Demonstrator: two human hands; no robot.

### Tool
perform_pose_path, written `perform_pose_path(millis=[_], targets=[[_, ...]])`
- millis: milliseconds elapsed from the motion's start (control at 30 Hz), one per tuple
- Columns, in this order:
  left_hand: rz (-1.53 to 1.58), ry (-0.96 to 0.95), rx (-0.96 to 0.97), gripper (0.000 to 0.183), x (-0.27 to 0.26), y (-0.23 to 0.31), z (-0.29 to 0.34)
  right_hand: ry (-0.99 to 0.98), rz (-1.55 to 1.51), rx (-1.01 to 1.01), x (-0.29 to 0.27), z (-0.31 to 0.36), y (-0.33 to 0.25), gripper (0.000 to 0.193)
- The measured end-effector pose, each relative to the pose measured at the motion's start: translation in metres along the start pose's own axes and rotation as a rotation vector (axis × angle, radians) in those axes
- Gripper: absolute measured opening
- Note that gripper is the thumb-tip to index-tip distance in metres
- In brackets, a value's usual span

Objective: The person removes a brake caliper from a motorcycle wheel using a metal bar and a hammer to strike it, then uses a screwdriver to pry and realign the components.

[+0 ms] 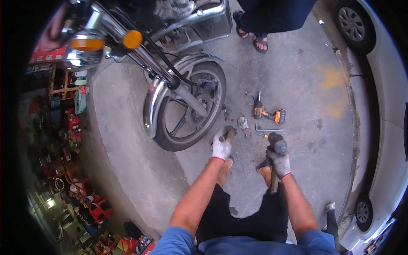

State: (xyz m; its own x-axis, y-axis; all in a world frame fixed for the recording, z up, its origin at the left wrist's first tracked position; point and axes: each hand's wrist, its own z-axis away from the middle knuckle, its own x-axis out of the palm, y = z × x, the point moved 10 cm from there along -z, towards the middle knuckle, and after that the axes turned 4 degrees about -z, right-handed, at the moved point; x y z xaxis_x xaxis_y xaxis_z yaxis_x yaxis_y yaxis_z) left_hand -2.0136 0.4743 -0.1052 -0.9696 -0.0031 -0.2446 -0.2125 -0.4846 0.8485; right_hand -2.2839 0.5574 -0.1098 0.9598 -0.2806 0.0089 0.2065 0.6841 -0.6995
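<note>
My right hand (279, 162), in a dirty grey-white work glove, is closed around the handle of a mallet (278, 143). Its dark, rounded head sits above my fingers, and the handle points down toward my knee. In a similar glove with blackened fingers, my left hand (222, 145) is curled just right of the motorcycle's front wheel (221, 106). Some dark thing shows at its fingertips, but its kind is unclear. On the concrete beyond my hands lie an orange-and-black cordless impact wrench (260, 111), an L-shaped wrench (272, 130) and a screwdriver (257, 134) with a yellow handle.
A small greyish part (242, 123) and dark scraps lie beside the wheel. The motorcycle's chrome fender (155, 100) and fork rise at left. Another person's sandalled feet (260, 43) stand beyond. A silver car (389, 97) flanks the right; cluttered shop goods (76, 187) fill the far left.
</note>
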Motion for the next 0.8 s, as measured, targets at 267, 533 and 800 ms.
perform_pose_path(millis=[267,533,800], targets=[[-0.149,0.09,0.238,0.019,0.017,-0.069,-0.17,-0.097,0.408,0.12,0.014,-0.165,0.102,0.033],[-0.164,0.005,0.218,0.012,0.038,-0.173,-0.278,-0.409,1.15,-0.248,0.13,-0.26,0.2,0.062],[-0.369,0.221,0.205,0.022,0.049,-0.171,-0.258,-0.536,1.607,-0.528,0.166,-0.311,0.263,0.068]])
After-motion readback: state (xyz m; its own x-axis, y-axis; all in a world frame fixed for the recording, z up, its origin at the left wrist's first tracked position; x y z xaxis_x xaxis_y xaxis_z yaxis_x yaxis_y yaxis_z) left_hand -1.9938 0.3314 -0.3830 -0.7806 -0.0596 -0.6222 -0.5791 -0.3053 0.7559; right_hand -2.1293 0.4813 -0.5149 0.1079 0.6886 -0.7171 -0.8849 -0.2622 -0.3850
